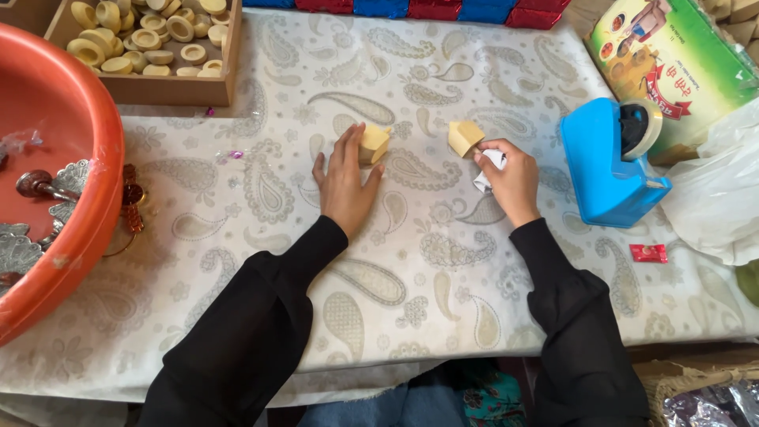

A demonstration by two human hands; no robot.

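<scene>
My left hand (345,183) lies flat on the patterned tablecloth (443,261), fingers spread, with its fingertips against a small tan block (375,144). My right hand (512,178) is closed around a crumpled white piece of paper or cloth (489,170), and its fingertips touch a second tan block (465,137). The two blocks sit about a hand's width apart near the middle of the table. Both arms wear black sleeves.
A blue tape dispenser (605,166) stands right of my right hand, beside a green printed box (672,59) and a white plastic bag (719,190). A wooden tray of tan rings (150,39) sits at the back left. A large orange basin (75,190) holds metal pieces. A small red packet (648,252) lies nearby.
</scene>
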